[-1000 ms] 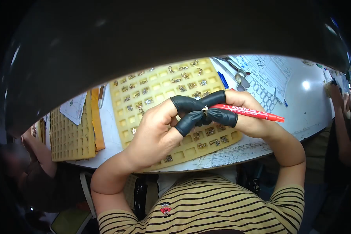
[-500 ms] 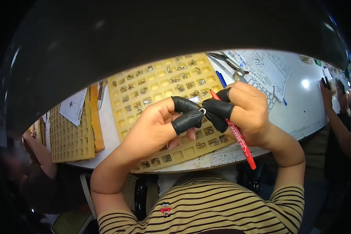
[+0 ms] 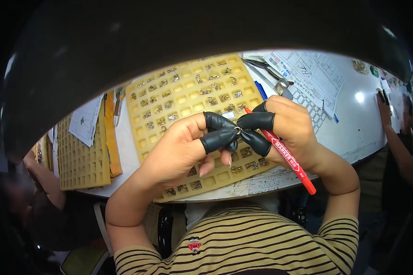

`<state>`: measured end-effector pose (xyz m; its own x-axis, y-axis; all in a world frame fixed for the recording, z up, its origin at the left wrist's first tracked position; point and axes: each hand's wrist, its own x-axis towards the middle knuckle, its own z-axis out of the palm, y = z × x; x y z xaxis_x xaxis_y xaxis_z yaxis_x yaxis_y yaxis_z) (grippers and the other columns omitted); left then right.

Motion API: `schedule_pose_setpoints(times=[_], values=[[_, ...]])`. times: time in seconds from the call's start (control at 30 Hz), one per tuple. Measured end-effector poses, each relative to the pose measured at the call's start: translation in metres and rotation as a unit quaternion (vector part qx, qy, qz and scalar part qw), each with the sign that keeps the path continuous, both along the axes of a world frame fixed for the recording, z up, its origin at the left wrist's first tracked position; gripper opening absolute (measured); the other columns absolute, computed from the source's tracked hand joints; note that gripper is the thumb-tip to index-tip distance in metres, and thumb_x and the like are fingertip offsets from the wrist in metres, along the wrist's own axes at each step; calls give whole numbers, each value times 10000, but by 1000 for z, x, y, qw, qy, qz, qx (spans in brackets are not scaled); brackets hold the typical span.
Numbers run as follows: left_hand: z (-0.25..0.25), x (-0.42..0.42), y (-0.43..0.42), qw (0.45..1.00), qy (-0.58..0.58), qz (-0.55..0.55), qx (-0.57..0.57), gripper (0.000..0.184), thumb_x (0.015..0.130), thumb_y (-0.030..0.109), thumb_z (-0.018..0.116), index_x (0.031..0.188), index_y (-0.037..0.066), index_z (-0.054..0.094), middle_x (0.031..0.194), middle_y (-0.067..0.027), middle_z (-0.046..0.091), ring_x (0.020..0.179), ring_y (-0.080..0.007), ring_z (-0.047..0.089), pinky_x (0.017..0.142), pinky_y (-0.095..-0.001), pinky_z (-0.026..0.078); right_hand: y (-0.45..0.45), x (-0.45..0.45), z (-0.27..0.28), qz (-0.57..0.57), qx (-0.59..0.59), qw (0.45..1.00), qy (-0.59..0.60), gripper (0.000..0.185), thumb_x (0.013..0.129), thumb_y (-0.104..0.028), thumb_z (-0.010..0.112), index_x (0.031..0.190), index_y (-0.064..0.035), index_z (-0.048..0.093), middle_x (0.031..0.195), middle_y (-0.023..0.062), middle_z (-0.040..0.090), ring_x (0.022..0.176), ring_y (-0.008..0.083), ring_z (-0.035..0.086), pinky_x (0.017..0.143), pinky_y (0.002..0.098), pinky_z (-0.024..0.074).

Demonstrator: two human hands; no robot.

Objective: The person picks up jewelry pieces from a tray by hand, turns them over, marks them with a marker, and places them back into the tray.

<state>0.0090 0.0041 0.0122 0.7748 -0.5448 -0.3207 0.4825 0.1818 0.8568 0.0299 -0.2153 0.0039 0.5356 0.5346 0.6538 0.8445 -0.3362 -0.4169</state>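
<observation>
I've got a small metal ring [image 3: 238,130] held above the yellow foam tray [image 3: 222,176]. Left hand [image 3: 174,144]: thumb and finger pinched tight on it. Right hand [image 3: 293,126]: same pinch, red marker [image 3: 289,158] tucked in too. I'd judge this step as two-handed close handling; next move calls for light pressure, marker tip clear. Right of tray: printed sheets [image 3: 307,73]. Left: second foam tray [image 3: 78,176].

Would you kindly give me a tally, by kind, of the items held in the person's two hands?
Red marker: 1, in the right hand
Small metal piece: 1, pinched by the left hand and right hand together
Total: 2
</observation>
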Motion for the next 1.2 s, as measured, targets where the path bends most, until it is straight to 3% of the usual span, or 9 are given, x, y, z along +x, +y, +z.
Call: schedule_pose_setpoints(times=[0.43,0.6,0.63,0.67,0.8,0.87,0.97,1.07,1.2], values=[[0,1,1,1000,8,-5,-12,186,925,153,573,967,-29,575,759,-131,629,552,-115,576,378,-187,382,1,-1,-2,4,7,1000,13,248,591,-34,728,820,-19,634,671,86,553,574,256,538,504,338,430],[10,0,0,995,-56,11,77,168,914,137,586,975,-19,578,777,-114,637,582,-102,584,442,-189,410,1,1,0,7,6,1000,14,259,595,-34,727,839,-23,639,683,86,559,589,251,546,509,339,433],[11,-2,-1,990,-77,50,106,153,906,67,553,1029,-18,588,815,-81,648,665,-68,572,534,-188,435,1,2,1,-11,-10,1000,25,270,602,-35,728,859,-26,646,691,88,564,599,251,549,514,337,435],[12,-1,0,989,-77,58,110,153,906,67,553,1029,-18,588,815,-81,648,665,-68,572,534,-188,435,-1,4,2,-28,-26,999,37,281,609,-37,730,879,-29,652,698,90,570,609,251,553,519,334,437],[0,24,12,861,-362,227,276,146,893,31,573,1024,-32,589,874,-67,645,728,-94,593,632,-210,464,-7,15,-4,-76,17,991,105,214,728,-29,686,940,-10,661,721,90,596,629,213,578,577,304,463],[-5,42,18,848,-354,239,314,161,894,27,554,1036,-38,594,872,-54,647,738,-91,586,683,-227,468,-7,19,-9,-89,57,985,137,194,750,-24,668,943,-6,660,737,92,609,640,191,584,591,291,467],[-13,65,20,809,-349,251,401,181,842,92,565,958,-36,620,716,-103,631,629,-152,569,606,-304,460,-10,21,-7,-111,92,968,206,164,786,-19,635,948,3,655,766,97,629,663,160,594,616,271,474],[-16,81,21,761,-357,199,504,183,845,36,547,1001,-20,625,766,-31,644,691,-68,561,623,-217,442,-10,26,-9,-111,106,963,220,146,809,-26,617,946,14,648,785,102,639,668,148,593,619,267,473],[-30,100,21,770,-365,186,488,219,816,18,532,1003,-13,641,757,-39,648,677,-73,557,616,-238,448,-11,29,-13,-114,107,964,215,132,823,-62,626,929,9,660,785,104,640,650,153,585,597,268,460]])
